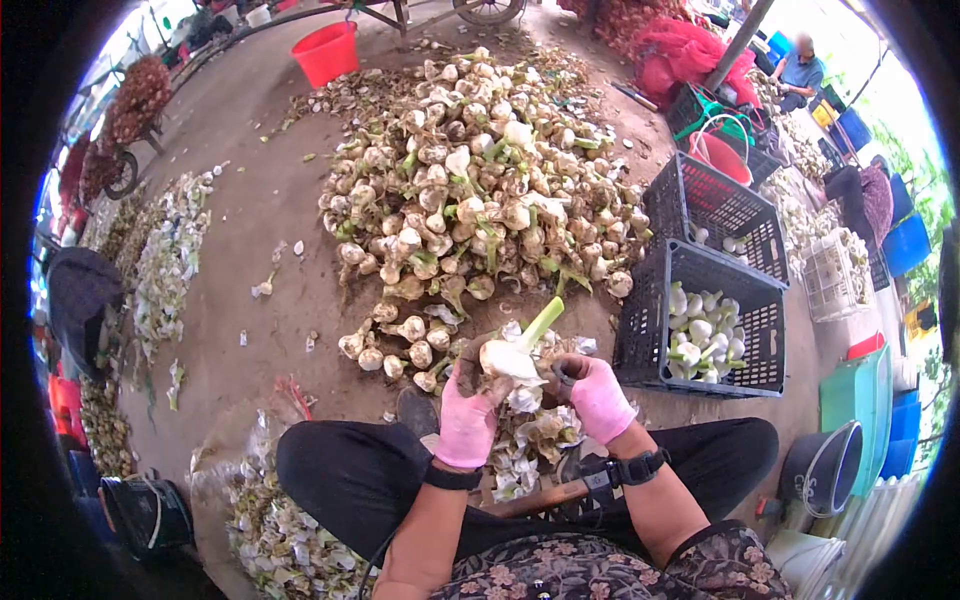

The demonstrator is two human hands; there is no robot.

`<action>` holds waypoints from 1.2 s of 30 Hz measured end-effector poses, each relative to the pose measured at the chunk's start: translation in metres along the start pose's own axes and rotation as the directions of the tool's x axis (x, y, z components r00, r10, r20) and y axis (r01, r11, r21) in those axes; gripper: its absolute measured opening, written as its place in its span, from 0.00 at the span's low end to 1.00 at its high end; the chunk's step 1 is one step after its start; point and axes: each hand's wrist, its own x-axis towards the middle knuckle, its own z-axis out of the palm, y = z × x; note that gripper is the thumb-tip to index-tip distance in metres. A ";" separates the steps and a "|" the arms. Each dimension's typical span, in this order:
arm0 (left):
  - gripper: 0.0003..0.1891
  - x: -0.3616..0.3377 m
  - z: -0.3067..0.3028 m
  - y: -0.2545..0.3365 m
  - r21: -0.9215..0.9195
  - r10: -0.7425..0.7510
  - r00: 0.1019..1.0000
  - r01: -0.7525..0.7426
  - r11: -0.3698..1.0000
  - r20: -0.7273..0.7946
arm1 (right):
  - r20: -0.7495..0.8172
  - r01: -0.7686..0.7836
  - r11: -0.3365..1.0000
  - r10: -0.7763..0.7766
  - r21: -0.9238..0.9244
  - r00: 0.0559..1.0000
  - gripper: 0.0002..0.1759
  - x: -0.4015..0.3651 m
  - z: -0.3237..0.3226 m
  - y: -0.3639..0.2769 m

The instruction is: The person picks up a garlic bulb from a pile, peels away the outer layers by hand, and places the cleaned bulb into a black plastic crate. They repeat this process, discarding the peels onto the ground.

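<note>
My left hand [467, 420], in a pink glove with dark fingertips, is closed around a garlic bulb [508, 361]. The bulb looks white and partly peeled, and its thick green stem points up to the right. Just right of it, my right hand [600, 402] wears a matching glove, its fingers curled in. Something dark shows at those fingertips; I cannot tell what it is. Loose garlic skins [535, 440] lie below both hands, between my legs. Beyond the hands rises a big heap of unpeeled garlic [470, 190].
A black crate [650, 345] at right holds cleaned garlic; another crate [770, 235] stands behind it. A red bucket [326, 56] sits beyond the heap. Peelings [290, 540] cover the ground at left. A person [800, 74] sits at far right.
</note>
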 end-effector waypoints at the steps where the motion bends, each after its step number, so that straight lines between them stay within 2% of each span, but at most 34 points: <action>1: 0.28 -0.001 0.001 -0.003 0.096 0.062 0.998 -0.061 0.994 -0.007 | 0.001 -0.020 0.995 0.020 0.093 1.000 0.17 -0.006 0.005 -0.011; 2: 0.28 -0.002 0.004 -0.004 0.190 0.121 0.993 -0.118 0.975 -0.006 | 0.000 -0.040 0.982 0.040 0.186 0.999 0.19 -0.012 0.009 -0.022; 4: 0.31 0.001 0.005 0.000 0.216 0.114 0.993 -0.114 0.970 0.010 | 0.025 -0.052 0.988 0.049 0.144 0.998 0.23 -0.012 0.010 -0.025; 5: 0.32 0.003 0.005 0.000 0.026 -0.004 0.999 0.005 1.000 -0.038 | 0.008 0.082 0.996 -0.082 -0.029 0.997 0.22 -0.007 0.009 -0.016; 6: 0.31 0.000 0.008 -0.003 0.263 0.123 0.992 -0.129 0.956 0.037 | 0.016 0.210 0.956 -0.212 -0.203 0.977 0.22 -0.003 0.010 -0.012; 7: 0.31 -0.002 0.014 -0.003 0.469 0.248 0.962 -0.271 0.840 0.111 | -0.013 0.255 0.910 -0.274 -0.328 0.962 0.21 -0.003 0.015 -0.012; 8: 0.31 -0.001 0.012 -0.004 0.469 0.249 0.962 -0.271 0.840 0.110 | -0.012 0.255 0.909 -0.273 -0.329 0.962 0.21 -0.003 0.015 -0.011; 10: 0.30 -0.001 0.005 -0.005 0.288 0.127 0.992 -0.129 0.949 0.026 | -0.025 0.062 0.997 -0.061 0.052 0.998 0.18 -0.001 0.013 -0.009; 12: 0.30 -0.004 0.008 0.000 0.221 0.094 0.996 -0.092 0.971 -0.002 | 0.005 0.080 0.993 -0.080 0.091 0.997 0.19 -0.001 0.011 -0.007; 14: 0.30 -0.005 0.012 0.004 0.151 0.057 0.998 -0.054 0.987 -0.021 | -0.016 0.036 0.995 -0.034 0.091 0.999 0.14 0.003 0.008 -0.004; 15: 0.29 -0.004 0.012 0.006 0.034 0.012 1.000 -0.011 0.999 -0.027 | -0.016 0.035 0.995 -0.033 0.090 0.999 0.14 0.007 0.007 -0.002; 16: 0.28 -0.005 0.012 0.006 -0.084 -0.034 0.999 0.031 0.996 -0.029 | -0.094 0.094 0.994 -0.100 -0.060 0.991 0.13 0.013 0.007 -0.001; 17: 0.28 -0.005 0.010 0.005 -0.084 -0.034 0.999 0.031 0.996 -0.029 | -0.160 0.141 0.967 -0.177 -0.213 0.971 0.13 0.018 0.007 -0.002; 18: 0.26 -0.004 0.005 0.000 -0.103 -0.068 0.998 0.067 0.992 -0.011 | -0.160 0.142 0.967 -0.178 -0.212 0.971 0.13 0.022 0.007 -0.003; 20: 0.24 -0.002 -0.001 -0.008 -0.120 -0.109 0.994 0.109 0.987 0.013 | -0.182 0.220 0.767 -0.400 -0.603 0.898 0.13 0.027 0.005 -0.007; 21: 0.23 -0.001 -0.003 -0.011 -0.179 -0.173 0.985 0.171 0.969 0.004 | -0.175 0.249 0.713 -0.464 -0.656 0.868 0.15 0.029 0.006 -0.010; 22: 0.23 -0.001 -0.004 -0.013 -0.238 -0.238 0.971 0.231 0.943 -0.002 | -0.180 0.247 0.715 -0.465 -0.654 0.867 0.15 0.033 0.008 -0.010; 23: 0.23 -0.002 -0.005 -0.013 -0.235 -0.242 0.970 0.236 0.943 0.002 | -0.175 0.270 0.662 -0.524 -0.699 0.834 0.14 0.038 0.009 -0.007; 24: 0.23 -0.003 -0.008 -0.012 -0.301 -0.278 0.959 0.279 0.912 0.048 | -0.167 0.288 0.607 -0.581 -0.741 0.796 0.13 0.043 0.009 -0.004; 25: 0.24 -0.003 -0.008 -0.011 -0.362 -0.310 0.946 0.324 0.874 0.097 | -0.158 0.261 0.588 -0.566 -0.766 0.809 0.14 0.047 0.010 -0.003; 28: 0.25 -0.003 -0.002 -0.004 -0.358 -0.314 0.939 0.343 0.868 0.137 | -0.146 0.299 0.633 -0.552 -0.714 0.821 0.14 0.054 0.007 -0.001; 29: 0.25 -0.004 0.001 -0.001 -0.353 -0.323 0.938 0.346 0.869 0.125 | -0.096 0.282 0.707 -0.443 -0.648 0.891 0.16 0.051 0.001 -0.003; 30: 0.25 -0.005 0.002 0.001 -0.353 -0.324 0.938 0.347 0.869 0.122 | -0.096 0.281 0.709 -0.441 -0.647 0.892 0.16 0.047 -0.005 -0.004; 32: 0.25 -0.004 0.002 0.002 -0.305 -0.305 0.944 0.330 0.893 0.128 | 0.134 0.302 0.939 -0.283 -0.162 0.950 0.20 0.035 -0.013 -0.011; 33: 0.25 -0.004 0.002 0.001 -0.308 -0.305 0.944 0.329 0.893 0.127 | 0.246 0.297 0.952 -0.270 -0.081 0.931 0.25 0.024 -0.016 -0.021; 34: 0.25 -0.004 0.002 -0.001 -0.281 -0.308 0.946 0.323 0.904 0.097 | 0.246 0.294 0.952 -0.266 -0.083 0.932 0.25 0.017 -0.013 -0.027; 36: 0.25 -0.004 0.003 -0.006 -0.254 -0.319 0.945 0.326 0.911 0.070 | 0.244 0.402 0.868 -0.339 -0.292 0.909 0.24 0.004 -0.010 -0.030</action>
